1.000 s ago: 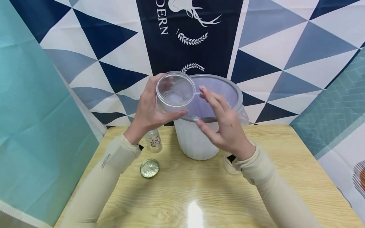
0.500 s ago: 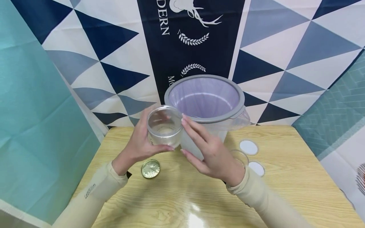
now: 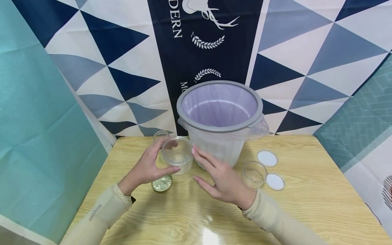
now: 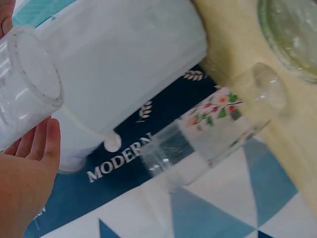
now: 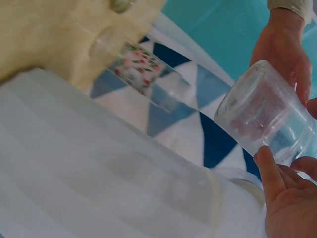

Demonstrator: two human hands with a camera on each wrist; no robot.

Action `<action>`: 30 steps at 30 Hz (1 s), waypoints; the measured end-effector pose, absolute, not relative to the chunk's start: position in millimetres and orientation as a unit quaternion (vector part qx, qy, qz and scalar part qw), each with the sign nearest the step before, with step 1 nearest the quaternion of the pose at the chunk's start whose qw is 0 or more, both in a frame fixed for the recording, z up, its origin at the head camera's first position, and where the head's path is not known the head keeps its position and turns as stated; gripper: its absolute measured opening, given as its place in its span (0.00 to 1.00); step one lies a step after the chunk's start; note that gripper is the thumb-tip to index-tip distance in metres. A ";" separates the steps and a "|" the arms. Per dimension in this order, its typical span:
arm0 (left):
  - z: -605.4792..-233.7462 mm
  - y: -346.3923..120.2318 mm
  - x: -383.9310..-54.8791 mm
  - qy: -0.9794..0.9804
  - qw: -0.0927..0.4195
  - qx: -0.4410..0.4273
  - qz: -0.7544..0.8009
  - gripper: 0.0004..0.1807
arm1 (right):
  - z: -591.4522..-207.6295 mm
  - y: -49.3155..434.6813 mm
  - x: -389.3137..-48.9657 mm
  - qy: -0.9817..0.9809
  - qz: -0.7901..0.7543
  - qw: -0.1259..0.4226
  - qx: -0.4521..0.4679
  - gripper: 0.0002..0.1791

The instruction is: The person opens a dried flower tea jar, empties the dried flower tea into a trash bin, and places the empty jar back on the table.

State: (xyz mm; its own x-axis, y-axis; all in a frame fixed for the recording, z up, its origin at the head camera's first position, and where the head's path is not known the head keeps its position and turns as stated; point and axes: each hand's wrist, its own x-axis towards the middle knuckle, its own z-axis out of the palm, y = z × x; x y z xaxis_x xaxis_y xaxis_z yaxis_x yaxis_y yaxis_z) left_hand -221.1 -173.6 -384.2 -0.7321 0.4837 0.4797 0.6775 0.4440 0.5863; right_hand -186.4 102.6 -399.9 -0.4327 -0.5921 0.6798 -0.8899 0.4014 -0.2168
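My left hand point(image 3: 148, 166) grips a clear plastic jar point(image 3: 177, 154) from its left side, thumb in front and fingers behind. The jar is lidless, and I see into its mouth. My right hand point(image 3: 222, 178) is at the jar's other side with fairly straight fingers; its fingertips appear to touch the wall, also in the right wrist view. Behind my left hand stands a clear bottle point(image 3: 160, 133), mostly hidden in the head view; the left wrist view shows its floral print point(image 4: 213, 109). A gold-rimmed lid point(image 3: 162, 183) lies below the held jar.
A white bin point(image 3: 214, 149) with a grey rim and lilac liner stands at the back of the wooden table point(image 3: 306, 190), just behind the jar. Right of it are a low clear container point(image 3: 255, 173) and two white discs point(image 3: 267, 158). Patterned cloth hangs behind.
The left hand has lowered the jar from beside the bin's rim towards the tabletop. My right hand has come down and left with it, from over the bin to the jar's side.
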 end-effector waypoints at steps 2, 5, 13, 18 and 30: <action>-391.0 -175.1 -223.2 -0.850 0.110 -0.335 -0.391 0.43 | -406.2 102.9 -187.7 -0.803 0.288 0.245 0.461 0.36; -401.4 -176.0 -226.1 -0.864 0.085 -0.313 -0.385 0.42 | -415.2 103.1 -189.9 -0.816 0.289 0.218 0.451 0.38; -429.7 -166.9 -233.1 -0.888 -0.014 -0.268 -0.375 0.47 | -438.2 106.4 -193.0 -0.849 0.288 0.144 0.419 0.39; -444.1 -163.2 -236.8 -0.889 -0.049 -0.261 -0.373 0.48 | -450.5 108.6 -193.3 -0.859 0.306 0.096 0.399 0.39; -470.8 -157.5 -238.3 -0.898 -0.098 -0.251 -0.347 0.53 | -471.0 106.5 -196.0 -0.879 0.282 0.005 0.385 0.37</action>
State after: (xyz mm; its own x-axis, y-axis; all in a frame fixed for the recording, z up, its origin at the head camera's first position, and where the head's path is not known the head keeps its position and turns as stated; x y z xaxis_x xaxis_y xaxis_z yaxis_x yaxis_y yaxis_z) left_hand -238.3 -157.5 -470.8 -0.8546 0.5192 -0.0013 0.3836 0.6330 0.6724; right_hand -196.0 106.5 -471.0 -0.7031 -0.6743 0.2258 -0.6797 0.5441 -0.4919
